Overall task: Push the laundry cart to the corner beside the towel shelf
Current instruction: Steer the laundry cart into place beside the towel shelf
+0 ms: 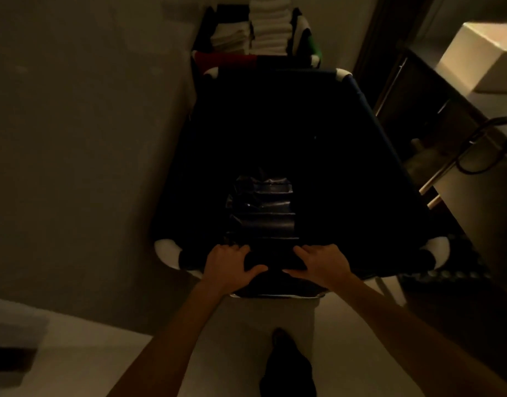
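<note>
A person's two bare hands grip the near rim of a dark fabric laundry cart (275, 124) in a dimly lit room, seen from a head-worn camera looking down. The left hand (229, 265) and right hand (322, 265) sit side by side near the middle of the rim, fingers curled over its top edge and thumbs underneath, both clenched on the cart. The cart fills the centre of the view, its far end close against a towel shelf (258, 35) where stacks of folded white towels (270, 27) stand; whether cart and shelf touch cannot be told. A plain wall (89, 124) runs along the cart's left side. Most of the cart's interior is lost in darkness; only a crumpled, shiny dark item (262, 207) shows near the bottom, too dim to identify. White corner pieces (167, 250) mark the frame's four corners, the rest of the frame blending into shadow. To the right, a dark cabinet (435, 110) and pale box (487, 53) are cut off by the picture's edge. Below the arms, one dark shoe (286, 365) stands on the pale floor (212, 353).
</note>
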